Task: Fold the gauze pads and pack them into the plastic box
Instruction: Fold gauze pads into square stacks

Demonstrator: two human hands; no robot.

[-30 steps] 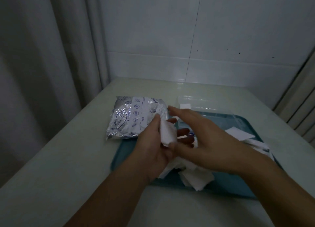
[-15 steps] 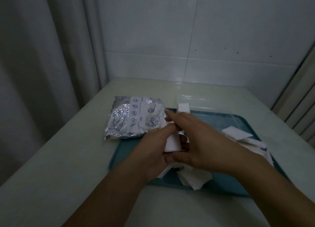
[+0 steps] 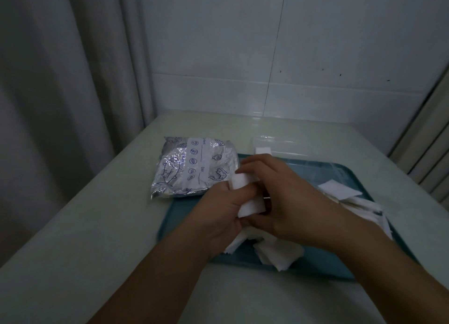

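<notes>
White gauze pad (image 3: 247, 192), folded into a narrow strip, sits at the centre of the frame, held between two bare hands above a teal tray (image 3: 167, 216). The left hand (image 3: 218, 216) comes in from the lower left and curls its fingers round the pad's lower left side, with the thumb lying across the pad's face. The right hand (image 3: 286, 202) reaches in from the lower right; its fingers are bent over the pad's upper end and its thumb pinches the bottom edge.

The tray lies on a pale table (image 3: 85, 238) and fills the middle right of the frame. Loose pads (image 3: 279, 252) lie in a small heap on the tray under the hands, near its front edge. More pads (image 3: 352, 197) are spread along the tray's right side, overlapping one another.

A clear plastic box (image 3: 286, 143) stands just behind the tray's far edge, above the hands in the frame. One white square (image 3: 263, 150) shows at its left end; whether it lies inside the box cannot be told.

A silver foil pouch (image 3: 194, 168) printed with blue fish drawings lies left of the hands, its right side overlapping the tray's far left corner.

A grey curtain (image 3: 60, 80) hangs at the left of the frame, and a tiled wall (image 3: 315, 56) rises behind the table.
</notes>
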